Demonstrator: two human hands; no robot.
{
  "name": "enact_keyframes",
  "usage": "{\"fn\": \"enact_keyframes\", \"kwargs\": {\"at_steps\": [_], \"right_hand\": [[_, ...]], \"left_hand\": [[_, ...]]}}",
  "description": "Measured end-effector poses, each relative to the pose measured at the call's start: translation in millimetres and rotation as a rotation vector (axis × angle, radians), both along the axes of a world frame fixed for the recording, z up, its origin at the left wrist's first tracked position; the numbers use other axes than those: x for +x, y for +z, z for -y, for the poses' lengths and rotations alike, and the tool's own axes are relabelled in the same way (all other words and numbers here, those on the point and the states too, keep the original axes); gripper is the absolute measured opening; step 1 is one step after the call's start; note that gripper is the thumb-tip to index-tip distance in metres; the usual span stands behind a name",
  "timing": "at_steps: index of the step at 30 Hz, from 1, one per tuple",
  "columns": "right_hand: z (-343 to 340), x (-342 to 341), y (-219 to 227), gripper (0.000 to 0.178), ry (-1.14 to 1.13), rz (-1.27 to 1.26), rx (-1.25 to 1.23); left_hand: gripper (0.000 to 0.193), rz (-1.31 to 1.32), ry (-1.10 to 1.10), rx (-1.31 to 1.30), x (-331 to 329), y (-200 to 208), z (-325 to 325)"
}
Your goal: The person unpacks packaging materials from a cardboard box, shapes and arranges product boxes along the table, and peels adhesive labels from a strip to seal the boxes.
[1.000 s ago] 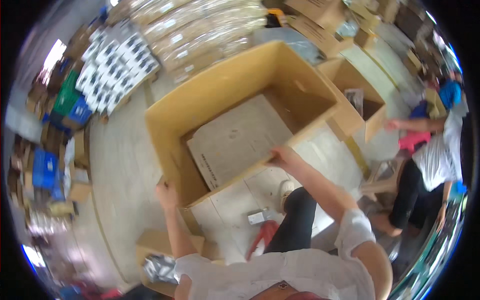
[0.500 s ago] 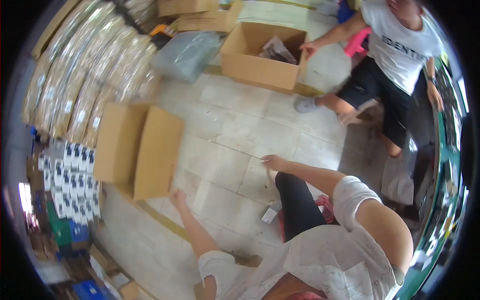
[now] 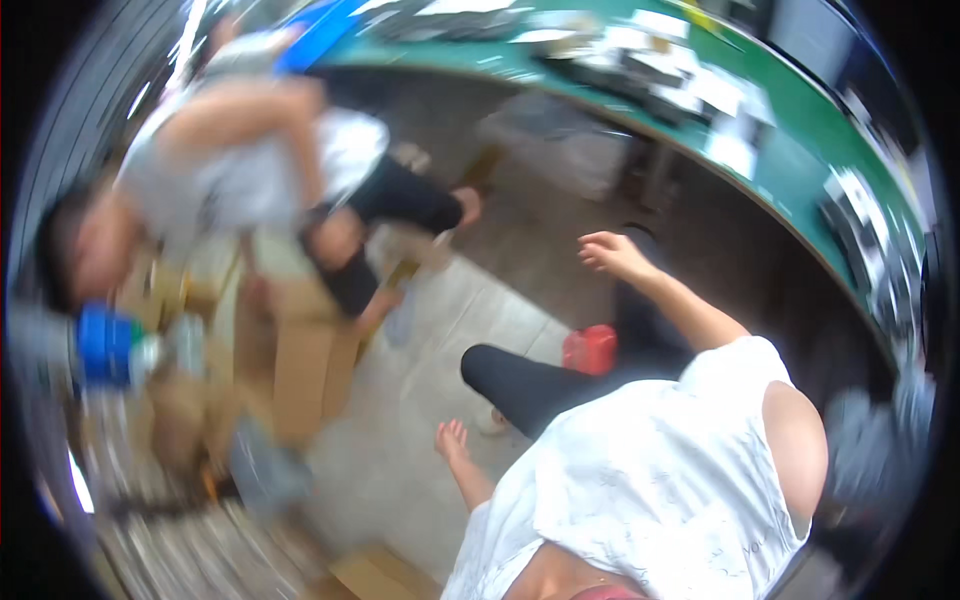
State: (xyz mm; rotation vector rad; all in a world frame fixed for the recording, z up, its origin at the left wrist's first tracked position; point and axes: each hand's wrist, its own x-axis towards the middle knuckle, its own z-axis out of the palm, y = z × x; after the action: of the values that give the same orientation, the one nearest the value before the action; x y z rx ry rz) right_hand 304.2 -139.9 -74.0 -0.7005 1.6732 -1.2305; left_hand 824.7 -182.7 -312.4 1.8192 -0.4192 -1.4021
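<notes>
A red plastic object (image 3: 590, 350) is resting between the person's legs (image 3: 515, 388), the empty right hand (image 3: 615, 255) is hanging near it with fingers loosely extended, the empty left hand (image 3: 452, 439) is hovering over pale floor tiles (image 3: 430, 375), fingers parted, and a co-worker (image 3: 255, 190) is leaning near a cardboard box (image 3: 305, 370).

free room over pale floor (image 3: 400, 430) near left hand (image 3: 452, 440), cardboard box (image 3: 305, 370) blocking farther left, green table (image 3: 785, 203) limiting space beyond right hand (image 3: 615, 255), red object (image 3: 590, 350) between the legs (image 3: 530, 385)

Items (image 3: 655, 65) on table (image 3: 800, 190), ahead and right; carton (image 3: 303, 370) left, near co-worker (image 3: 235, 165).
</notes>
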Motion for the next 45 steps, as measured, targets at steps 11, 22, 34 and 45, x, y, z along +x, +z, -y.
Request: {"fn": "enact_keyframes", "kwargs": {"at_steps": [11, 22, 34, 45], "right_hand": [[-295.1, -149.2, 37.9, 0.115, -1.53, 0.083, -0.286], [-294.8, -222.1, 27.9, 0.061, -1.627, 0.176, -0.33], [-284.5, -215.5, 31.5, 0.06, -1.64, 0.12, -0.358], [-295.4, -202.1, 36.3, 0.037, -1.496, 0.232, -0.566]], "left_hand": [[0.03, 0.107, -1.291, -0.473, -357.7, 104.7, 53.2], [0.033, 0.033, -2.06, -0.434, -414.5, 20.6, -19.9], [0.051, 0.328, -2.453, 0.097, -481.6, 22.0, -50.7], [0.059, 0.273, -2.393, 0.569, -534.5, -1.4, -47.5]]}}
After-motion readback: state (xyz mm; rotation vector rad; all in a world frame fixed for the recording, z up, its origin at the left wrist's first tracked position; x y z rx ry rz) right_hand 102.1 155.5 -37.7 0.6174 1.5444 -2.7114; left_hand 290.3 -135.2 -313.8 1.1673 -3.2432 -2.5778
